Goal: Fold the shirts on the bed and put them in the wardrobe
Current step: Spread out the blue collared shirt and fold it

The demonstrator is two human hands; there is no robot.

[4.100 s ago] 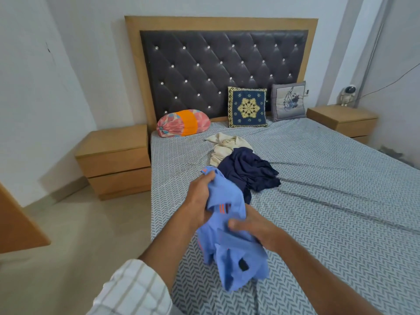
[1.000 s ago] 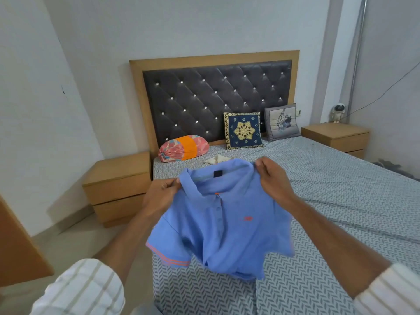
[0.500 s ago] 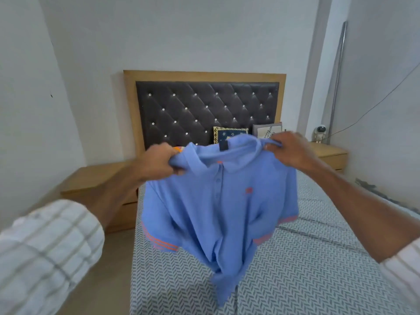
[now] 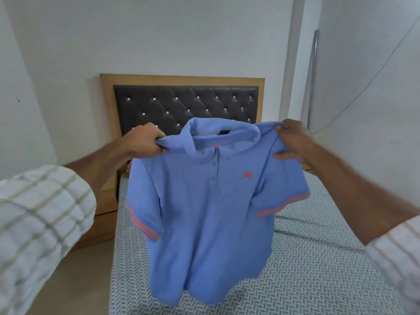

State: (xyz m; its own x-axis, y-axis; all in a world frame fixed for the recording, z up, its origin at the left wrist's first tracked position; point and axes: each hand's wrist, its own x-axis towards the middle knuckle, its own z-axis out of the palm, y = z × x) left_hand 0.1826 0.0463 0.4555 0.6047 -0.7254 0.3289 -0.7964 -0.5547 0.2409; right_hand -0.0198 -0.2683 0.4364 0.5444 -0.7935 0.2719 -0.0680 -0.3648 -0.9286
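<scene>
A light blue polo shirt (image 4: 209, 214) with orange sleeve stripes and a small orange chest logo hangs spread open in the air above the bed (image 4: 318, 264), its front facing me. My left hand (image 4: 142, 142) grips its left shoulder beside the collar. My right hand (image 4: 289, 139) grips the other shoulder. The shirt's hem hangs just over the herringbone sheet. The other shirts on the bed are hidden behind it. No wardrobe is in view.
A tufted dark headboard (image 4: 181, 105) in a wooden frame stands against the far wall. A wooden nightstand (image 4: 104, 214) sits left of the bed, with bare floor (image 4: 75, 280) in front of it. A metal pipe (image 4: 312, 80) and a thin cable run along the right wall.
Both hands have lifted the blue shirt higher and pulled its shoulders wider apart, so it now hangs flat and open. My view has tilted upward, and the cushions have dropped behind the shirt.
</scene>
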